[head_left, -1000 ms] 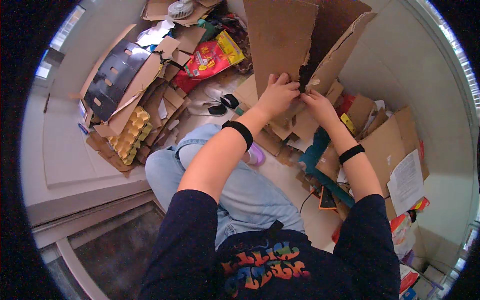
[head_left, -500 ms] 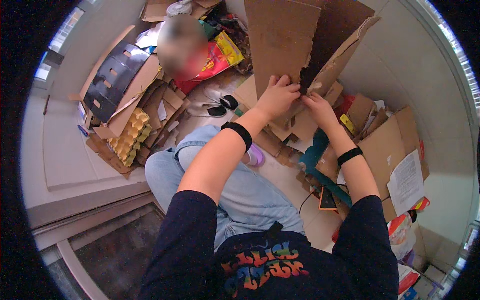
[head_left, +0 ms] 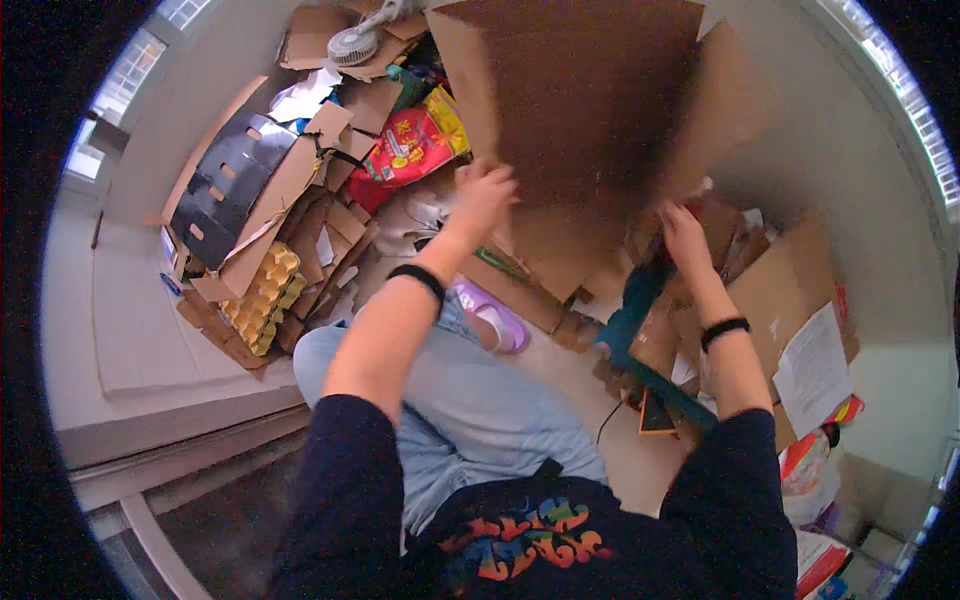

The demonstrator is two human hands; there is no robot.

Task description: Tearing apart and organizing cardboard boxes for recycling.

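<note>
so, the big cardboard box (head_left: 590,110) stands at the far middle of the scene, mostly beyond the hands, its broad dark-brown face flanked by a paler panel on each side. the left hand (head_left: 486,200) is at the box's near left, right by the left panel (head_left: 468,85); its fingers are bent, but blur hides whether they grip the cardboard or merely touch it. the right hand (head_left: 685,237) is at the near right, just nearer than the right panel (head_left: 725,110), thumb and fingertips drawn close together; i cannot tell whether they pinch its edge. the two hands are well apart, with the near end of the box between them.

to the left of the box lies a red and yellow bag (head_left: 410,148), with a white fan (head_left: 352,46) farther off. nearer on the left is a yellow egg tray (head_left: 262,295). a teal piece (head_left: 635,305) lies on the near side of the right hand, and to its right leans flattened cardboard (head_left: 735,310) bearing a white sheet (head_left: 812,365). a purple shoe (head_left: 512,332) shows nearer than the box.
</note>
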